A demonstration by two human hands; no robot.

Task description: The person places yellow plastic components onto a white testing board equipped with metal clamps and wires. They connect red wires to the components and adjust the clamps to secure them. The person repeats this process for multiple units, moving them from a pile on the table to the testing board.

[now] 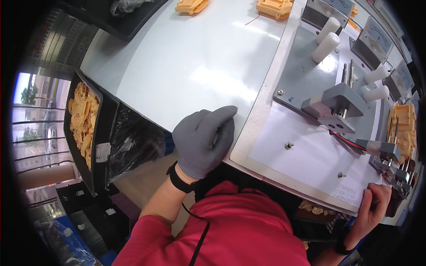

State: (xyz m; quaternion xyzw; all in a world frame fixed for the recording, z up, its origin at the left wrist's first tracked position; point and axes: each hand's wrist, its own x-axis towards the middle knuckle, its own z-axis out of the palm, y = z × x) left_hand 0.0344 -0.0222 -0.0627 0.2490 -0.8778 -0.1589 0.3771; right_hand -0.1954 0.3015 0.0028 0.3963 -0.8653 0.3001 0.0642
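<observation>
My left hand (203, 141), in a grey glove, is over the white table's near edge beside the raised fixture board. Its index finger stretches forward and the other fingers curl in; whatever they may hold is hidden. At the far lower right, my bare right hand (375, 205) is closed with bent fingers at the board's near edge. What lies within those fingers does not show. Just beyond it stand a grey clamp block (385, 150) with metal pins and an orange plastic housing (403, 128). A toggle switch (341, 175) sits on the board to its left.
Another grey clamp block (333, 106), white posts (326, 48) and several analog meters (372, 42) stand on the board. Two orange housings (191, 6) (274, 8) lie on the far table. A black bin (84, 128) of orange parts stands left; a black tray (116, 20) lies far left.
</observation>
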